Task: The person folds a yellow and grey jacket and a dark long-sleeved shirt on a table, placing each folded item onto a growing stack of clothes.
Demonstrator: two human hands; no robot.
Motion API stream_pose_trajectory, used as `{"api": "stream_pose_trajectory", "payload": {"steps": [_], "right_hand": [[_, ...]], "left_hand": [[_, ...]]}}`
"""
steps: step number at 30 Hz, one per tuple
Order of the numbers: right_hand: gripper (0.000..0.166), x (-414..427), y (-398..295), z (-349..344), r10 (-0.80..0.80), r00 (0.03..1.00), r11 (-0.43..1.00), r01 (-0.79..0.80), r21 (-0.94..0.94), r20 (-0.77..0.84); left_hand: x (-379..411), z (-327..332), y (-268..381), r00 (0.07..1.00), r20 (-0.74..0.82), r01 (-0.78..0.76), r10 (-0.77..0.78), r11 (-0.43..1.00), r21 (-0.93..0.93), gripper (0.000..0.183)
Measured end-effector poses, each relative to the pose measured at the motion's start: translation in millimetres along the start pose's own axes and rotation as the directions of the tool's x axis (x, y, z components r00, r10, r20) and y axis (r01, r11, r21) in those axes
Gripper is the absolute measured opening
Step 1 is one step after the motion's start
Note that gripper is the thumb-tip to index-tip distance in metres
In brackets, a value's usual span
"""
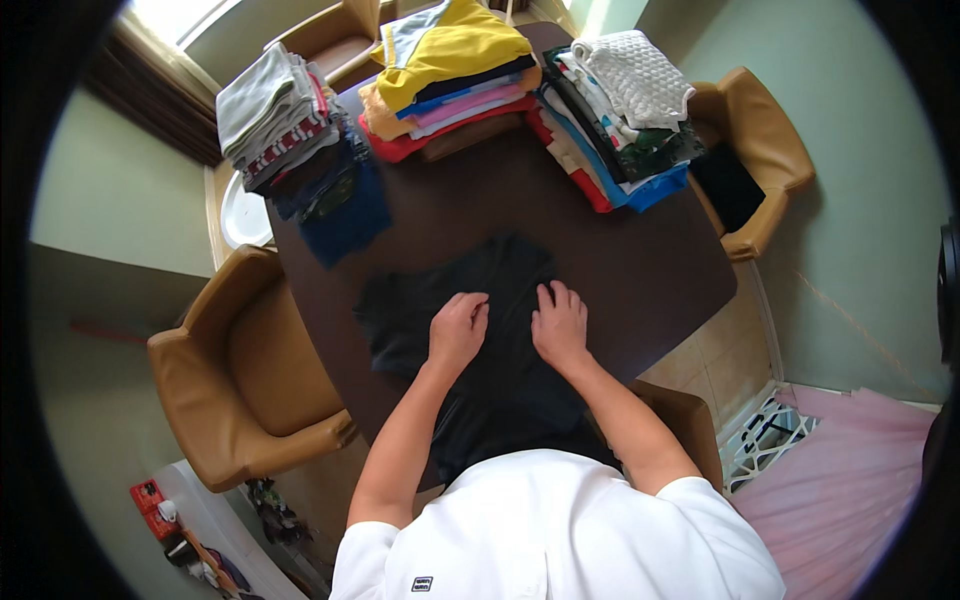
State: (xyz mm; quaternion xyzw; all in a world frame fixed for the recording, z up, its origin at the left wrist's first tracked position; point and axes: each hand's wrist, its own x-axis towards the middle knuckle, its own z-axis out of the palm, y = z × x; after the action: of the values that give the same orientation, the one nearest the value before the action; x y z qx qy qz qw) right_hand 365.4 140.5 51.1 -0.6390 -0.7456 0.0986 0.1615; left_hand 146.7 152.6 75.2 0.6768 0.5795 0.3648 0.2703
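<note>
A black garment lies spread on the dark brown table, its lower part reaching the table edge by my body. My left hand is over the garment's middle, its fingers curled with the fingertips close together; whether cloth is pinched between them cannot be told. To its right, my right hand rests at the garment's right edge, fingers spread and bent onto the cloth and table.
Stacks of folded clothes stand along the far side: grey and striped ones left, a yellow-topped pile centre, a white-topped pile right. Blue folded cloth lies near the left edge. Tan armchairs surround the table.
</note>
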Motion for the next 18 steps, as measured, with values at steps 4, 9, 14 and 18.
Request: {"api": "stream_pose_trajectory", "payload": {"steps": [4,9,14,18], "right_hand": [[0.062,-13,-3,3,-0.018,0.996,0.992,0.029,-0.121,0.088],[0.06,-18,-5,9,0.009,0.994,0.978,0.013,-0.207,0.107],[0.058,-17,-5,-2,0.013,0.995,0.987,0.003,-0.162,0.102],[0.061,-18,-3,-9,0.048,0.991,0.991,-0.031,-0.127,0.126]], "left_hand": [[56,33,7,0.99,0.085,-0.114,0.11,0.992,0.047,0.015],[111,71,23,0.922,0.367,0.079,-0.121,0.989,0.129,0.021],[135,99,25,0.781,0.575,0.063,-0.243,0.947,0.315,0.033],[131,106,18,0.824,0.498,0.211,-0.27,0.962,0.172,0.031]]}}
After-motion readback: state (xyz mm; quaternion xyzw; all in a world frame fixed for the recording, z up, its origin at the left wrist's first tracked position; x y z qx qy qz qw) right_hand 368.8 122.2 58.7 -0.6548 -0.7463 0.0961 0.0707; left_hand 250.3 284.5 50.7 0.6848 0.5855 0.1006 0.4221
